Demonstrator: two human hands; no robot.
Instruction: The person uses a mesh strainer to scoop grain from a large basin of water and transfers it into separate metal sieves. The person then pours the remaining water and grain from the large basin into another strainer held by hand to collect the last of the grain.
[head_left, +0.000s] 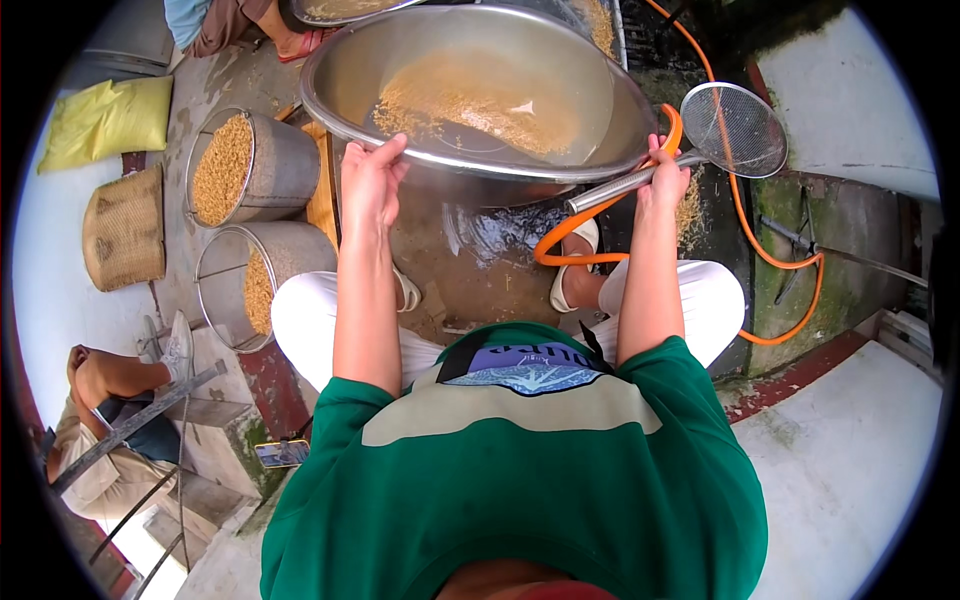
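A large, wide stainless-steel basin (480, 166) is tilted in front of me, holding cloudy water and a layer of golden grain (480, 105). My left hand (373, 184) grips its near rim at the left, thumb on top. At the right end of the rim is my right hand (666, 176), closed around the metal handle of a round wire-mesh strainer (735, 129). The strainer's mesh head sticks out to the right, with no grain visible in it. An orange hose (551, 247) loops beside that hand; whether the fingers also grip it I cannot tell.
Two metal buckets (289, 169) of grain lean at the left. Beyond them are a woven sack (124, 229) and a yellow sack (109, 124). One person (225, 26) is at the top left; another (112, 420) sits on steps. Wet floor (480, 285) lies below the basin.
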